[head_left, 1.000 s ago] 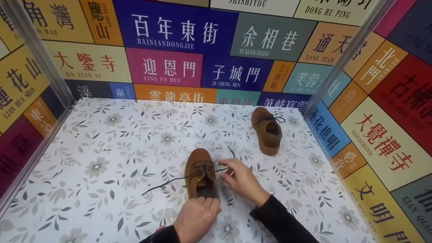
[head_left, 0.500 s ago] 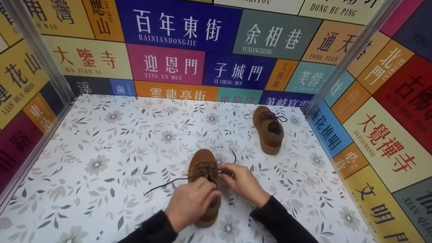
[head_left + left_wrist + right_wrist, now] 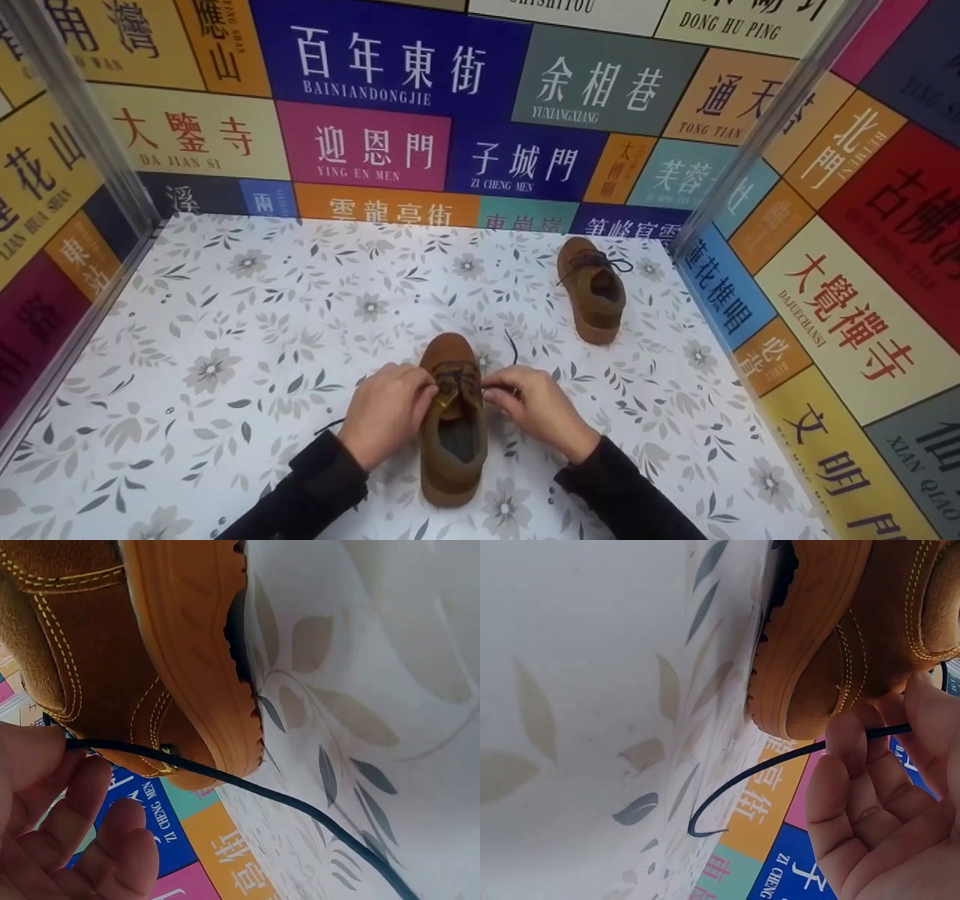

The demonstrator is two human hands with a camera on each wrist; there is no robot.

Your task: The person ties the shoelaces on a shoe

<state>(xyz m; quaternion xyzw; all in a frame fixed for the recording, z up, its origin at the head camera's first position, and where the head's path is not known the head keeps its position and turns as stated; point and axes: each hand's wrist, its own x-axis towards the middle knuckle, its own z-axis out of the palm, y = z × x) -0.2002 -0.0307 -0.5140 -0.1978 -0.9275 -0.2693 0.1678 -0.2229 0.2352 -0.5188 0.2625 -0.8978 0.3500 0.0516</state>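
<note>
A brown suede shoe (image 3: 453, 480) with yellow stitching stands on the patterned surface, toe pointing away and its opening toward me. Beside its left side, my left hand (image 3: 384, 414) pinches a dark shoelace (image 3: 279, 797) between thumb and forefinger. The lace's loose length hangs past the sole in the left wrist view. On the other side, my right hand (image 3: 546, 409) pinches the other end of the shoelace (image 3: 739, 778), whose tip trails off and curls. Both hands are level with the shoe's eyelets, and the left fingers partly cover its edge.
A matching brown shoe (image 3: 600, 309), its lace tied, stands farther back on the right. White floral sheeting (image 3: 247, 322) covers the surface. Colourful panels with printed signs (image 3: 375, 150) rise at the back and both sides, with clear edging (image 3: 776, 127) at the corners.
My left hand has moved from the shoe's heel, over its opening, to its left side and now pinches the left lace end. My right hand has shifted only slightly beside the shoe.
</note>
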